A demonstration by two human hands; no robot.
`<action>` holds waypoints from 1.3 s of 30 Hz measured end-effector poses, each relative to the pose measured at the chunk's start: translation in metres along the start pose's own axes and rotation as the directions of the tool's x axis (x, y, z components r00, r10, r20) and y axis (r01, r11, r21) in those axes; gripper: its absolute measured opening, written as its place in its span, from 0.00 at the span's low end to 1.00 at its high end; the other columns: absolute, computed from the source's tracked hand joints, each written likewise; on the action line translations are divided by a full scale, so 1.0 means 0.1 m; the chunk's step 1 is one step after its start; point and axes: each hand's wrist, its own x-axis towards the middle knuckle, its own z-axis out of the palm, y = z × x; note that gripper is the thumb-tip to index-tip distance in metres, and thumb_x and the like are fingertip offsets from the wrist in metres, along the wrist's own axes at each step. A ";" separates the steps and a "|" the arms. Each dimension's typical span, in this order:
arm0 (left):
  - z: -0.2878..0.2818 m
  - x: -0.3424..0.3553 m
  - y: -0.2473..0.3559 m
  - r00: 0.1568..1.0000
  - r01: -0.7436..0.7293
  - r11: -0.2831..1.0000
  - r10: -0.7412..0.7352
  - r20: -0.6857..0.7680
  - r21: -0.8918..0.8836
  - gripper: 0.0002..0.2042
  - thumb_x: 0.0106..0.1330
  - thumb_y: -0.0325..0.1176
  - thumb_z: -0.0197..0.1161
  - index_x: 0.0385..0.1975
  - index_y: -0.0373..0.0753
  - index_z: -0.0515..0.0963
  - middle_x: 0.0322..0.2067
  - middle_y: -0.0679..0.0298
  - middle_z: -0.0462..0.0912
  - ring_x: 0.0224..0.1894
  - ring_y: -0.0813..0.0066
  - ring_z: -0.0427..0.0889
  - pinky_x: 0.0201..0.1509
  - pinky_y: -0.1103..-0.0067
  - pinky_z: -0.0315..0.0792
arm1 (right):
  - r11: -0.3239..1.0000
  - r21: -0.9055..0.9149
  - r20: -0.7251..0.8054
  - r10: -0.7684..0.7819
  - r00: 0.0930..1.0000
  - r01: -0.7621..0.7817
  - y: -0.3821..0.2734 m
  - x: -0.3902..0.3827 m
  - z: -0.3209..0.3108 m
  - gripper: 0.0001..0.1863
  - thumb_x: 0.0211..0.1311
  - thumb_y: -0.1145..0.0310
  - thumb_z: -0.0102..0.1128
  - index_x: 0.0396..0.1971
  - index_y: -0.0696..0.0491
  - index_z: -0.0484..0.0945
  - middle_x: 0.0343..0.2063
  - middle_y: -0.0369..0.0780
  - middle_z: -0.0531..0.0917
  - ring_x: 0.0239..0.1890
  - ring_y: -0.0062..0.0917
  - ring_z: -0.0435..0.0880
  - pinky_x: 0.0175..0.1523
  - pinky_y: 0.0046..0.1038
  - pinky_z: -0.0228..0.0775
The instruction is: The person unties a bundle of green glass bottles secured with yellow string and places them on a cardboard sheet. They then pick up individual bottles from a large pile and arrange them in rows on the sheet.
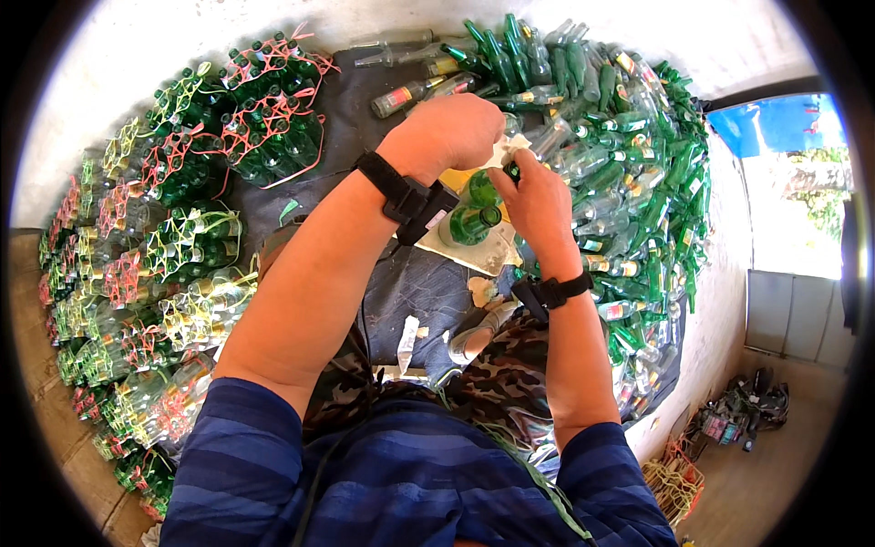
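Observation:
My left hand is closed, its fingers mostly turned away, at the edge of a pale, paper-like scrap. Close beside it, my right hand is closed round a green glass bottle, whose dark mouth shows by the thumb; the rest of that bottle is hidden. Between my forearms, green bottles stand upright on a whitish board, with their open mouths toward me. A yellow surface shows behind them, partly covered by my left hand.
To the right lies a large heap of loose green and clear bottles. At left stand many bottle bundles tied with pink and yellow straps. A clear bottle lies by my knee, near a white scrap on the dark sheet.

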 end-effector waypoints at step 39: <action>0.05 -0.06 0.02 0.996 -0.079 0.996 0.077 0.049 0.042 0.11 0.57 0.37 0.67 0.38 0.42 0.84 0.38 0.53 0.87 0.44 0.51 0.86 0.48 0.62 0.78 | 0.973 0.185 0.098 0.120 0.988 -0.137 0.36 -0.20 -0.29 0.24 0.58 0.56 0.73 0.52 0.52 0.80 0.26 0.48 0.84 0.32 0.45 0.86 0.38 0.41 0.76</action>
